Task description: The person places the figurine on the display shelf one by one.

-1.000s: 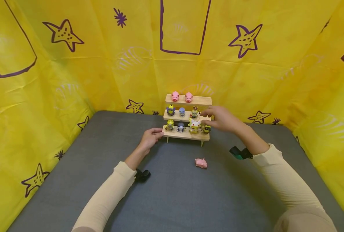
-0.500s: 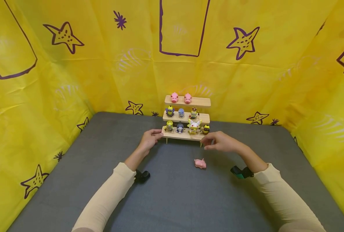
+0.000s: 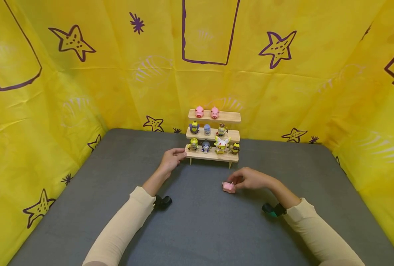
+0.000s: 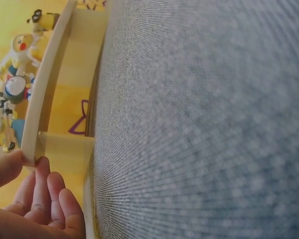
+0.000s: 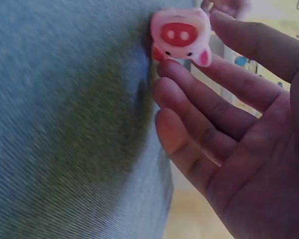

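A small pink toy pig [image 3: 228,187] lies on its side on the grey cloth, its red snout facing the camera in the right wrist view. My right hand [image 3: 251,178] is right at it, thumb and index finger on either side, the other fingers loosely extended. My left hand [image 3: 171,161] pinches the left end of the lowest board of a three-tier wooden display stand [image 3: 213,156], thumb on top and index finger beneath. Several small figures stand on that board, among them a white-horned one [image 3: 222,145] and a dark-capped one [image 4: 16,87].
Two pink pigs [image 3: 215,113] sit on the left part of the stand's top board. The middle board carries three figures, one a blue one [image 3: 207,129]. Yellow patterned cloth [image 3: 117,74] rises behind and at both sides of the grey tabletop [image 3: 197,225].
My right hand has come down from the stand's right side, past its front, to the loose pig on the table. My left hand has kept its hold on the board.
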The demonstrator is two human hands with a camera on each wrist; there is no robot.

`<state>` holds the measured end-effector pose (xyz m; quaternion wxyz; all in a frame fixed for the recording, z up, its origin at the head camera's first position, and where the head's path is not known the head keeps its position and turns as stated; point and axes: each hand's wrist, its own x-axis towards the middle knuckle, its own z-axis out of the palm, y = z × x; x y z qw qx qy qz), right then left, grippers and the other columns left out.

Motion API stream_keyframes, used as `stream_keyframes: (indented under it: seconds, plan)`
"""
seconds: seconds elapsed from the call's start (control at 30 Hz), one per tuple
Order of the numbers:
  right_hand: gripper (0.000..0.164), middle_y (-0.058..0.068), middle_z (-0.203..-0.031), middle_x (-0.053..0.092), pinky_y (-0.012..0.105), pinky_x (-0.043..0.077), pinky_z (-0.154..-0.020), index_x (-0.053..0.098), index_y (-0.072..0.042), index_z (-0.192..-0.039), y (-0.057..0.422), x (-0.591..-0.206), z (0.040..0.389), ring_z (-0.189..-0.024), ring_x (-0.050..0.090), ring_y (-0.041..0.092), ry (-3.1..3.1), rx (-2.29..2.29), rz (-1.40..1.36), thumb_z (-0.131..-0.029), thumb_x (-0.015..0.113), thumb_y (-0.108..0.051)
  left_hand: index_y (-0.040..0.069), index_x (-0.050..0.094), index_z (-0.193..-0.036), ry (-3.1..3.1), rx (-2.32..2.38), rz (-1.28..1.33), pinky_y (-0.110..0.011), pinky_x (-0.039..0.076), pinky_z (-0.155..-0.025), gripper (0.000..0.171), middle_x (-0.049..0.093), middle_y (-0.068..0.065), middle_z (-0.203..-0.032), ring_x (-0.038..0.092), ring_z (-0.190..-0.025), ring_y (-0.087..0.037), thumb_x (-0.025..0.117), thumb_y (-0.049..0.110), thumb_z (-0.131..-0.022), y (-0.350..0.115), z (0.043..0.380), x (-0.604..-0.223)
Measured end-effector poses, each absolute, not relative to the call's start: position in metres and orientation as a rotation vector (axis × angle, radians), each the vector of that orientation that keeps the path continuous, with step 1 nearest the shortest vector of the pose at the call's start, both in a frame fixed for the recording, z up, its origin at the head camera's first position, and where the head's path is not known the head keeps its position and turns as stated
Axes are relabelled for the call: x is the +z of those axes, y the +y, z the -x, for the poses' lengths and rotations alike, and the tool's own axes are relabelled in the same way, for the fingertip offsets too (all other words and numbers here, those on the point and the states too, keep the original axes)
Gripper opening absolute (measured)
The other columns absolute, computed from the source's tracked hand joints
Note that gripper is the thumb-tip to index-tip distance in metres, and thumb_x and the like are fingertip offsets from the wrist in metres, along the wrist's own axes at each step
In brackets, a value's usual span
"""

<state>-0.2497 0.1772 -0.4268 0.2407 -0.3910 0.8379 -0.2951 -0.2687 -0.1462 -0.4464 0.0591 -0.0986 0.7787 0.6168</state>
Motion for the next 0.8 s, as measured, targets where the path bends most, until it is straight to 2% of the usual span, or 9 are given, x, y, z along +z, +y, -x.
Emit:
stream_keyframes:
  seconds: [0.33,0.53,0.8]
  plan:
    - [0.028,-0.001,-0.088,0.069,0.021,0.048,-0.070,0.070,-0.002,-0.109,0.175,-0.435,0.241,-0.077,0.056,0.003,2.362,-0.819,1.037,-0.087,0.072,-0.020,0.004,0.062,-0.127,2.363,1.875,0.298,-0.039,0.048,-0.091,0.035,0.066,-0.017,-0.118,0.060,-0.109,-0.031,0.062,0.021,-0.097,-0.147,0.268,-0.446]
    - [0.033,-0.004,-0.077,0.061,0.021,0.044,-0.063,0.070,-0.004,-0.107,0.168,-0.438,0.231,-0.069,0.051,0.003,2.418,-0.856,1.042,-0.081,0.079,-0.023,0.004,0.062,-0.126,2.357,1.886,0.303,-0.041,0.047,-0.094,0.034,0.066,-0.017,-0.117,0.060,-0.109,-0.031,0.062,0.020,-0.096,-0.146,0.267,-0.446]
    - [0.031,-0.005,-0.072,0.055,0.019,0.039,-0.061,0.065,-0.010,-0.103,0.151,-0.441,0.212,-0.065,0.044,0.000,2.557,-0.830,1.130,-0.081,0.080,-0.025,0.003,0.062,-0.126,2.363,1.878,0.305,-0.039,0.048,-0.092,0.034,0.066,-0.016,-0.116,0.060,-0.107,-0.030,0.062,0.020,-0.096,-0.146,0.267,-0.446]
